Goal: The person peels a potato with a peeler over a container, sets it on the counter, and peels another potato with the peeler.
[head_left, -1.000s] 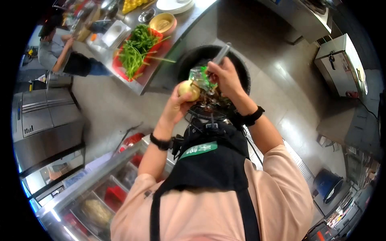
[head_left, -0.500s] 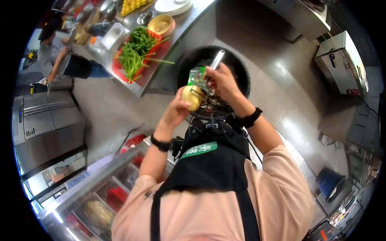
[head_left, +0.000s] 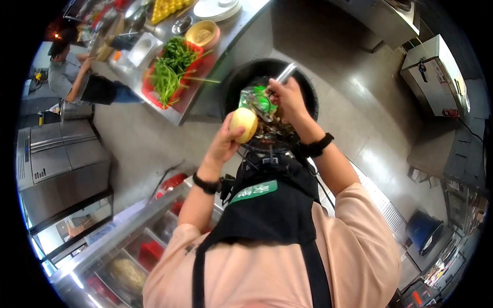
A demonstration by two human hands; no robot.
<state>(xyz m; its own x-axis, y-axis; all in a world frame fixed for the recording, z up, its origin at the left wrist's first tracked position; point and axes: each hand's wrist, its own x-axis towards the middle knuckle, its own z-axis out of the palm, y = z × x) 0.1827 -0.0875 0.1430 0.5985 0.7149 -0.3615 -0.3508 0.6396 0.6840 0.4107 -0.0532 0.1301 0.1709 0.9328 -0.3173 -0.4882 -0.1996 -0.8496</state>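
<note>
A pale yellow peeled potato rests in my left hand, whose fingers wrap round its side. My right hand is closed around a peeler with a shiny metal handle. The peeler's working end is hard to make out beside my fingers, and it stands apart from the potato. Below both hands is a round black bin. Inside it lie dark mixed scraps and a clear and green plastic wrapper.
A steel counter at upper left carries a red basket of leafy greens, a round yellowish container and white plates. Another person stands at its far side. Food bins sit at lower left.
My right hand has drawn the peeler away from the potato, a little to the right. The potato's near face is now uncovered, and more of the green wrapper shows.
</note>
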